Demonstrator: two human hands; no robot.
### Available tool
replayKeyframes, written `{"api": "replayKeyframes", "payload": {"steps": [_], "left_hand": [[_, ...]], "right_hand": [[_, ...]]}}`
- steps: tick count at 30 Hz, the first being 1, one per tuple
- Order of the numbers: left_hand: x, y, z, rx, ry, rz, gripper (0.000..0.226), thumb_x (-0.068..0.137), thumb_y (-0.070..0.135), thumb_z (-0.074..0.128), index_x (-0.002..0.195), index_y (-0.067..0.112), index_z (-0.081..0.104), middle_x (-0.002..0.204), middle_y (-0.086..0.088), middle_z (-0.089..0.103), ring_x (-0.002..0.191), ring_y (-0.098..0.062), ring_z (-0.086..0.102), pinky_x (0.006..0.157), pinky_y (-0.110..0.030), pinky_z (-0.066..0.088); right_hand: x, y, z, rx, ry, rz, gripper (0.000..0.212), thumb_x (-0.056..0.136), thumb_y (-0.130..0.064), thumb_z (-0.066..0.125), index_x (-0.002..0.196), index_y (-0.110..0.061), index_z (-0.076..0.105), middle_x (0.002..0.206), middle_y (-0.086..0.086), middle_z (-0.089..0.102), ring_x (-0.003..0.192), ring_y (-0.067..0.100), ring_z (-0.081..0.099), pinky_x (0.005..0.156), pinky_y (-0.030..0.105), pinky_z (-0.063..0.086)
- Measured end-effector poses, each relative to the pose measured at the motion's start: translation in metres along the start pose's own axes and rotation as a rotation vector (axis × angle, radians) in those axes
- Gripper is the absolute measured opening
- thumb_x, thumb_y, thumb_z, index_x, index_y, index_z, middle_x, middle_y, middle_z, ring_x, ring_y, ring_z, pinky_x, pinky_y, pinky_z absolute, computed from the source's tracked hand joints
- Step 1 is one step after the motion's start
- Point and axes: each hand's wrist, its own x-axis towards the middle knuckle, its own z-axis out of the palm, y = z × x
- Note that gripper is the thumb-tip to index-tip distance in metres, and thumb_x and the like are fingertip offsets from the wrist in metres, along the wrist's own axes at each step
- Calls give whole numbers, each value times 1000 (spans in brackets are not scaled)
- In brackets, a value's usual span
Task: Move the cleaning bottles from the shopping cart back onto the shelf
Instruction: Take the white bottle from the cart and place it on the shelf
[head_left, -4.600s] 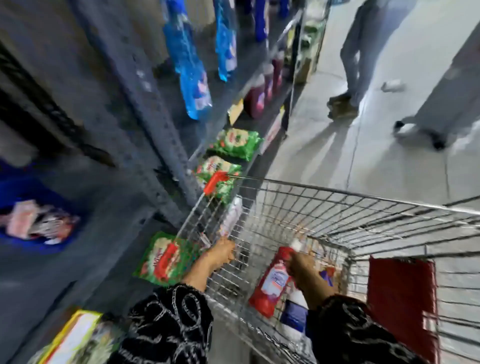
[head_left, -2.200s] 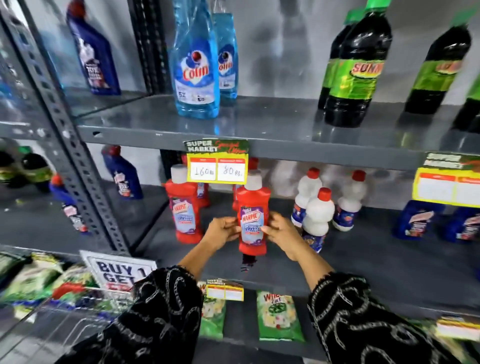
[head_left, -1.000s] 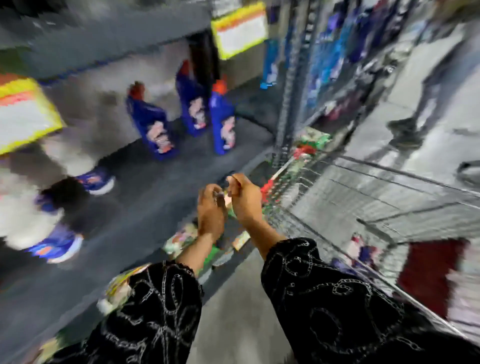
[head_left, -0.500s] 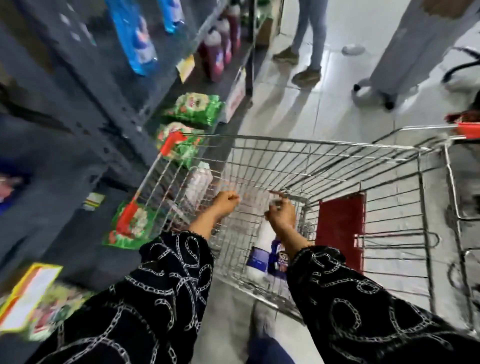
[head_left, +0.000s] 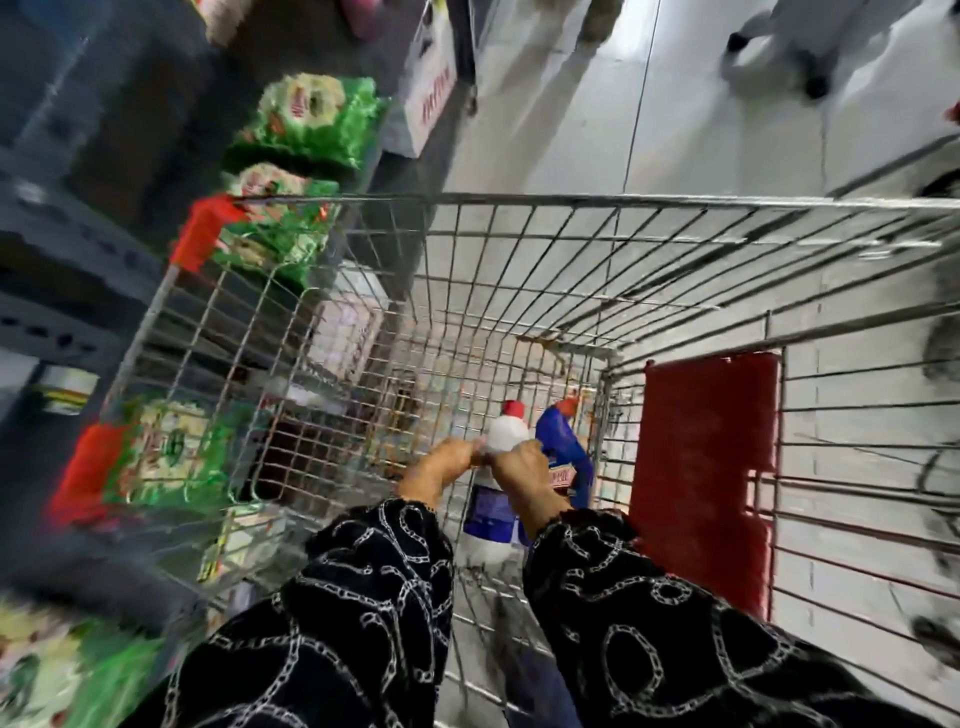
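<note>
I look down into a wire shopping cart (head_left: 519, 200). Inside it stands a white cleaning bottle (head_left: 506, 434) with a red cap and a blue label. My left hand (head_left: 441, 467) and my right hand (head_left: 522, 473) both close around its shoulder, one on each side. Just behind it, by the cart's right wall, a blue cleaning bottle (head_left: 563, 441) with a red cap leans over. The grey metal shelf (head_left: 78, 234) runs along the left of the cart.
Green packets (head_left: 311, 122) lie on the low shelf beside the cart, more (head_left: 171, 452) nearer me. A red plastic flap (head_left: 706, 467) hangs on the cart's right side. People's feet (head_left: 810, 73) stand on the pale tiled floor beyond the cart.
After the red bottle went onto the shelf, I turned back to the cart. My hands have dropped from the cart's rim down inside and taken hold of the white bottle.
</note>
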Motion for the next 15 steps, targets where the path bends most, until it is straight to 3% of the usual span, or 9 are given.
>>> {"api": "replayKeyframes", "payload": {"steps": [1,2,3,6,7,9,11,15], "left_hand": [[-1,-2,-1,-33,-11,5,71,73,46,62,125,-1,54,131,-13,57,117,-19,53,89,-17,50],[-3,-3,-2,-86,-18,-3,59,81,35,60,125,-3,53,130,-12,56,113,-16,51,78,-10,51],[-5,-7,-4,-110,-33,-12,47,88,21,54,126,-6,50,129,-11,55,111,-16,50,74,-10,50],[-27,-11,-16,-220,-122,12,41,88,6,51,129,2,50,133,-5,53,121,-15,44,104,-32,35],[-33,-11,-22,-244,-176,15,43,84,6,57,127,9,53,133,-3,56,121,-14,44,113,-38,27],[-43,-13,-34,-241,-254,-14,47,75,9,68,119,24,61,128,0,62,124,-16,46,114,-44,23],[-57,-9,-44,-208,-312,-15,46,68,9,71,109,29,65,121,2,64,123,-20,48,108,-45,31],[-76,-2,-60,-256,-417,-13,45,68,7,72,111,16,63,117,-10,66,108,-26,60,93,-40,52]], "right_hand": [[-6,-5,-2,29,16,7,69,77,-36,66,129,3,42,114,13,58,108,30,59,74,21,53],[-6,-7,-5,13,47,45,65,80,-33,67,128,2,40,116,15,58,109,30,59,70,21,46],[-11,-12,-9,-29,95,58,66,77,-34,70,125,-1,40,117,15,58,108,31,59,72,25,43],[-25,-19,-18,-19,130,-44,77,57,-41,82,118,-8,48,112,12,62,102,32,61,83,34,50],[-29,-21,-23,19,94,-94,78,54,-40,84,117,-10,50,110,10,64,98,30,62,84,38,53],[-36,-27,-34,95,26,-197,70,60,-29,84,119,-8,52,107,10,65,97,29,64,86,43,55],[-43,-38,-47,265,-88,-268,61,67,-15,80,120,-2,53,107,14,66,100,32,64,88,43,55],[-69,-67,-69,575,-428,-249,38,83,-11,61,119,-1,54,104,13,64,101,30,60,91,43,50]]}}
